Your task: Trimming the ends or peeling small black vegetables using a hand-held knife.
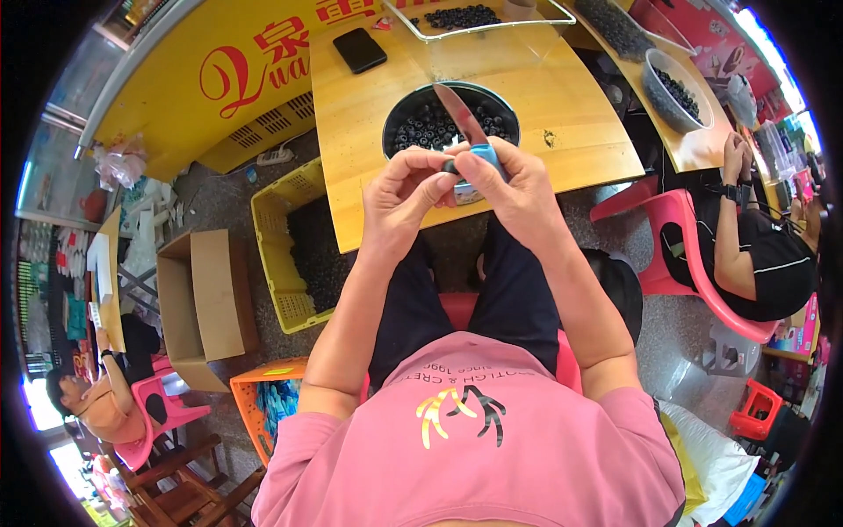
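Observation:
My right hand grips a knife by its blue handle, its blade tilted up and to the left over a round bowl. The bowl holds many small dark round pieces that look like nuts or fruit. Between the fingertips of my left hand is one small dark round piece, held close against the right thumb. Both hands meet just in front of the bowl, partly covering its near side.
On the wooden table lie a black phone and a clear-rimmed tray with dark pieces. Left of it are a yellow crate and a cardboard box. Other people sit at both sides, the right one beside a bowl.

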`<state>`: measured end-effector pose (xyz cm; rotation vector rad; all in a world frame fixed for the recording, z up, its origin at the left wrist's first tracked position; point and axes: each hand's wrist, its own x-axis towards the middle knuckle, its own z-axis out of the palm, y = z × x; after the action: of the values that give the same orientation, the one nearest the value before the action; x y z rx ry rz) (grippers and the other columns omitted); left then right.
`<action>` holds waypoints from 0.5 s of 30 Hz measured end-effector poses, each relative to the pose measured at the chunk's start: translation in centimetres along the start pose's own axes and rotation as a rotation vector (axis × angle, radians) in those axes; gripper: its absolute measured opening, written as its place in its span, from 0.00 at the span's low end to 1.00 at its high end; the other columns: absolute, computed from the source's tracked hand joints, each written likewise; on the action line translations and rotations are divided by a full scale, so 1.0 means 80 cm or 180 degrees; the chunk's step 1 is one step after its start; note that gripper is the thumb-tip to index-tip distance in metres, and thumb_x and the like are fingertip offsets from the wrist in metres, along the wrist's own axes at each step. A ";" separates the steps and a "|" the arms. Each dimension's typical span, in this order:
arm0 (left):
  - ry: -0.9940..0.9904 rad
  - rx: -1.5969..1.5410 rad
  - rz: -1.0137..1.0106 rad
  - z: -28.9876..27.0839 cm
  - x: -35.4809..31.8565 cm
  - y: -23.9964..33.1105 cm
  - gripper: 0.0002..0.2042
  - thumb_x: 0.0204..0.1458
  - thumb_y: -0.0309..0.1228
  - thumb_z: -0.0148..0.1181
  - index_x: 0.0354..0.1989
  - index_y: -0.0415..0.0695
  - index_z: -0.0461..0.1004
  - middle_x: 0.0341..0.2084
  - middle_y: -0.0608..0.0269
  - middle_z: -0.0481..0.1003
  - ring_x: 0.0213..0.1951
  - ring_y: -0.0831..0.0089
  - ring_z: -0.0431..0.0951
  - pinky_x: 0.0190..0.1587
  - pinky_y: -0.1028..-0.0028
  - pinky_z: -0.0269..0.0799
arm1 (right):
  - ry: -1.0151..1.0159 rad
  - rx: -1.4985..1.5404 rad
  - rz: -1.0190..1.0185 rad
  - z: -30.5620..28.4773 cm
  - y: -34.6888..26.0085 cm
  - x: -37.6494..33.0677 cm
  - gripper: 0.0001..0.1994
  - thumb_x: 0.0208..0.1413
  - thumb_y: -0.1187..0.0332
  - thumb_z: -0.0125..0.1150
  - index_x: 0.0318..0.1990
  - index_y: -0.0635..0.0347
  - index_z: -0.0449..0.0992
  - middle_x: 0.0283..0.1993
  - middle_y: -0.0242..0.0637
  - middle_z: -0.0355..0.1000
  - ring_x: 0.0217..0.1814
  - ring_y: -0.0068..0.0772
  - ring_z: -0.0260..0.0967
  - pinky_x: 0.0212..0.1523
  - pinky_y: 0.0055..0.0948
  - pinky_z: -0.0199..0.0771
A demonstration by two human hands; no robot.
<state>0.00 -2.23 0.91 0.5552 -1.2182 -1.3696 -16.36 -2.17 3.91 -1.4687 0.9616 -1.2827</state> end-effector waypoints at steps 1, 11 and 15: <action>0.0024 0.0068 0.0069 0.001 0.000 0.000 0.06 0.56 0.21 0.59 0.41 0.37 0.73 0.34 0.64 0.72 0.31 0.77 0.76 0.35 0.79 0.73 | -0.0093 0.0612 0.0175 0.005 -0.003 -0.002 0.12 0.62 0.63 0.59 0.42 0.64 0.77 0.27 0.23 0.69 0.28 0.15 0.64 0.30 0.19 0.65; 0.0945 0.1082 0.0396 -0.061 -0.019 0.042 0.07 0.53 0.20 0.60 0.41 0.37 0.75 0.30 0.65 0.76 0.29 0.81 0.74 0.33 0.83 0.70 | 0.0024 0.0528 0.0503 -0.018 0.011 0.006 0.11 0.60 0.64 0.60 0.41 0.63 0.78 0.29 0.25 0.70 0.21 0.09 0.54 0.21 0.14 0.52; 0.1476 0.2812 -0.0040 -0.152 -0.043 0.055 0.08 0.52 0.22 0.62 0.40 0.38 0.74 0.34 0.65 0.74 0.33 0.78 0.73 0.37 0.79 0.70 | 0.0448 0.0498 0.0609 -0.056 0.031 0.003 0.12 0.61 0.63 0.60 0.41 0.64 0.78 0.30 0.26 0.70 0.21 0.09 0.53 0.21 0.14 0.52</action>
<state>13.34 -2.26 -0.51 1.4046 -1.3806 -0.5857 -20.72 -3.70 1.65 -1.1502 1.0424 -1.3018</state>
